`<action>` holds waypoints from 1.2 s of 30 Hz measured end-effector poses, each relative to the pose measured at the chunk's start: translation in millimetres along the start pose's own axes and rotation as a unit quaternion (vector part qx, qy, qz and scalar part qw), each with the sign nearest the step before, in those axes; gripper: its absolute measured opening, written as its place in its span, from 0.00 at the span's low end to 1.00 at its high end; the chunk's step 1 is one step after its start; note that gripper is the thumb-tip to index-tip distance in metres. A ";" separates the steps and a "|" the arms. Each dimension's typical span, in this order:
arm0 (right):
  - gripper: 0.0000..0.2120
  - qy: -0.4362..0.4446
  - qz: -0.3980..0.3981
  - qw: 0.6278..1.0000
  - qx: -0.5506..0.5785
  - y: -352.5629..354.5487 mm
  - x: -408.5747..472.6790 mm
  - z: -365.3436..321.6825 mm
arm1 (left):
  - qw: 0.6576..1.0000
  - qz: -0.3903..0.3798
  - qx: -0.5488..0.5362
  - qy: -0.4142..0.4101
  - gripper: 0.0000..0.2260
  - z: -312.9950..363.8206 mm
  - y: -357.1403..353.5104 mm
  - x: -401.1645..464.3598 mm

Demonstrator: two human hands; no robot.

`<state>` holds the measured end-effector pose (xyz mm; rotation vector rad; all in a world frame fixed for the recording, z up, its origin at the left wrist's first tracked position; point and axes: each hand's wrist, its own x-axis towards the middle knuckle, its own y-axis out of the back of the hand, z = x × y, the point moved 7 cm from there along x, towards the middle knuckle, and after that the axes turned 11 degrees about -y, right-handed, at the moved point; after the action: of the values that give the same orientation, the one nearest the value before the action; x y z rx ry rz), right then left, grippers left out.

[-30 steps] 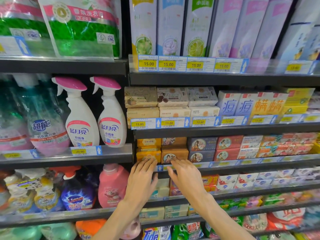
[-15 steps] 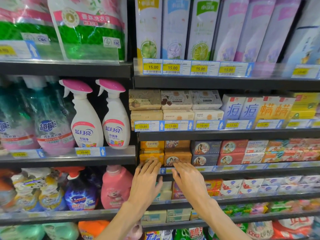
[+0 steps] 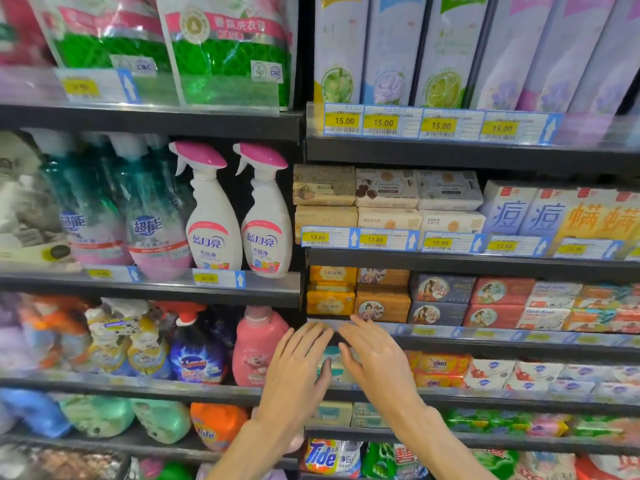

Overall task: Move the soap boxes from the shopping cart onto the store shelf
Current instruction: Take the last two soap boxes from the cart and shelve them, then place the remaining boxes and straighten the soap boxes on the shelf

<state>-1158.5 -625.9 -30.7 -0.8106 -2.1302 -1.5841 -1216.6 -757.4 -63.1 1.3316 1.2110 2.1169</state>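
Yellow soap boxes [image 3: 330,295] and brown soap boxes [image 3: 382,296] — stacked flat, store shelf [image 3: 485,336]

Matt cardboard soap boxes [image 3: 382,304] sit on a dark, smooth metal shelf [image 3: 485,263] fronted by clear glossy plastic price strips [image 3: 360,239], beside glossy white plastic spray bottles [image 3: 214,220] and shiny crinkled film refill pouches [image 3: 228,53].

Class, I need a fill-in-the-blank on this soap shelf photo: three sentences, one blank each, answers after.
1. Both hands, left hand and right hand, hold ____.
2. The two spray bottles have ____ tops.
3. The yellow soap boxes sit directly ____ of the brown soap boxes.

Answers: nothing; pink; left
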 end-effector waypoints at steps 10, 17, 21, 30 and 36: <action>0.16 0.199 -0.211 0.952 0.100 -83.2 -31.7 -115.3 | 0.970 0.005 0.155 0.189 0.21 -48.0 72.6 -159.4; 0.20 0.348 -0.309 0.876 0.128 -120.9 -85.7 -235.3 | 0.886 -0.045 0.249 0.388 0.24 -44.4 157.2 -319.9; 0.28 0.423 -0.315 0.841 0.123 -127.7 -122.8 -310.4 | 0.836 -0.072 0.284 0.464 0.26 -34.4 202.9 -402.7; 0.32 0.509 -0.317 0.795 0.092 -149.6 -198.6 -488.4 | 0.782 -0.063 0.307 0.539 0.30 -58.6 301.8 -556.1; 0.36 0.498 -0.342 0.793 0.080 -173.9 -239.7 -594.5 | 0.780 -0.088 0.284 0.551 0.28 -103.8 362.4 -629.3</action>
<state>-1113.4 -1282.2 -122.2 0.8393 -1.6840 -1.5266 -948.9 -1436.5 -135.3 -0.1111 2.4203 2.4830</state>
